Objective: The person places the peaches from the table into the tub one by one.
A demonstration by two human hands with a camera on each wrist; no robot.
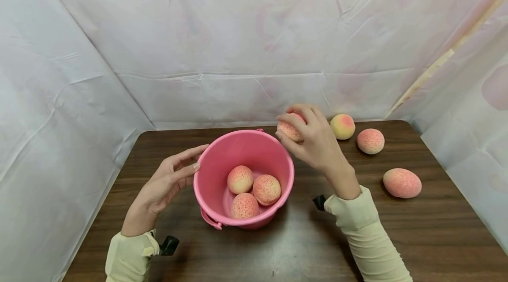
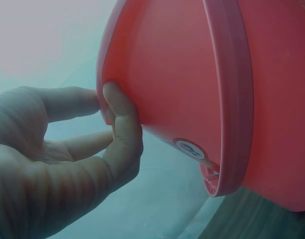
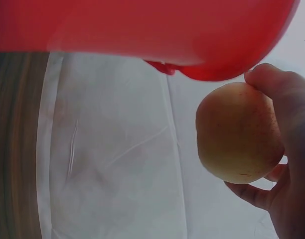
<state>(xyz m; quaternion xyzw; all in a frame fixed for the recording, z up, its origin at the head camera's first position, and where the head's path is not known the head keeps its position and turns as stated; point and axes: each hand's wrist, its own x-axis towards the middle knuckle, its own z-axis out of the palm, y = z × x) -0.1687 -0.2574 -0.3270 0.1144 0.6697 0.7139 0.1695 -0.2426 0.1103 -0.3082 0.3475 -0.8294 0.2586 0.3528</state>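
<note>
A pink bucket (image 1: 206, 172) stands on the table with its mouth facing up. Inside it lie a yellow-and-pink peach (image 1: 240, 179), a second peach (image 1: 267, 189) and a third peach (image 1: 244, 205). My left hand (image 1: 164, 180) pinches the bucket's left rim, one digit over the edge, as the left wrist view shows. Beside the right rim, at the far side, my right hand (image 1: 315, 139) grips another peach (image 3: 237, 132) between thumb and fingers. That peach hangs close to the bucket's edge in the right wrist view, and the hand partly hides it in the head view.
To the right on the dark wooden table (image 1: 448, 233) sit a yellow peach with a pink blush (image 1: 342, 126), a round pink peach (image 1: 371, 141) and a longer pink peach (image 1: 402, 183). White sheeting (image 1: 238, 44) walls the back and sides.
</note>
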